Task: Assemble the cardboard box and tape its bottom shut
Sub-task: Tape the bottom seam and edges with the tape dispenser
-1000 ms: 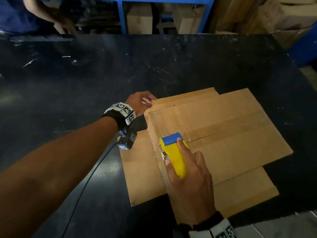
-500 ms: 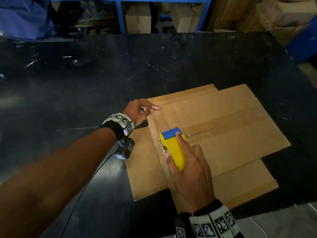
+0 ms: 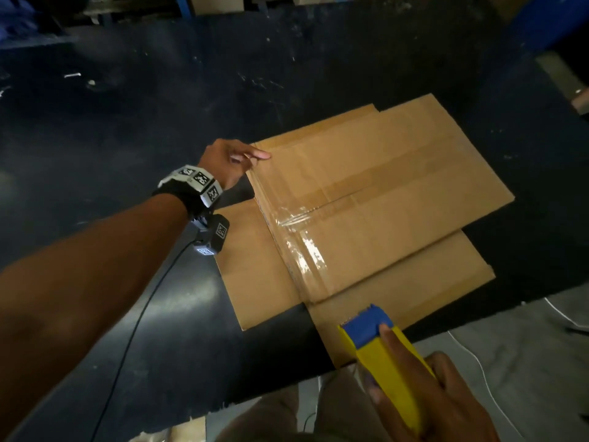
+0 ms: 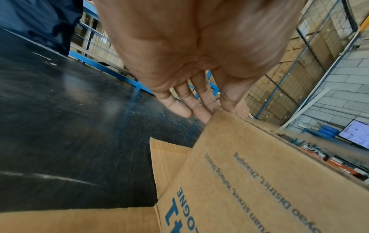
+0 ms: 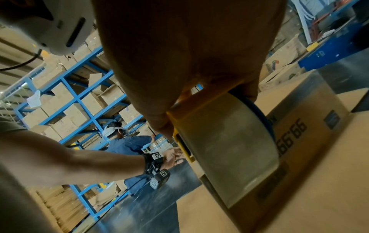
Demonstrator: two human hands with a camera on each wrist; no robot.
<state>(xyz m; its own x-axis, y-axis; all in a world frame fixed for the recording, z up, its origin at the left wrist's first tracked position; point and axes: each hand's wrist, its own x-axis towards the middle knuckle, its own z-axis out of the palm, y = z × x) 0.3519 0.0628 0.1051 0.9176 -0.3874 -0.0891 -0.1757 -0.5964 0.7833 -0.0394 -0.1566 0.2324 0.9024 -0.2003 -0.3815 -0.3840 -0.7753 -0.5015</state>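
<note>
The cardboard box stands upside down on the black table, its bottom flaps folded shut. A glossy strip of clear tape runs along its left edge, across the flap seam. My left hand is at the far left corner, thumb on top and straight fingers against the printed side. My right hand grips the yellow and blue tape dispenser, just past the box's near edge. Its tape roll fills the right wrist view beside the box wall.
The box's lower flaps lie spread on the table, one overhanging the near edge. A cable trails from my left wrist. Blue shelving with cartons and another person in blue stand beyond the table.
My right hand has drawn the dispenser toward me along the box's left edge and off its near end, leaving a strip of clear tape. My left hand stays at the far corner.
</note>
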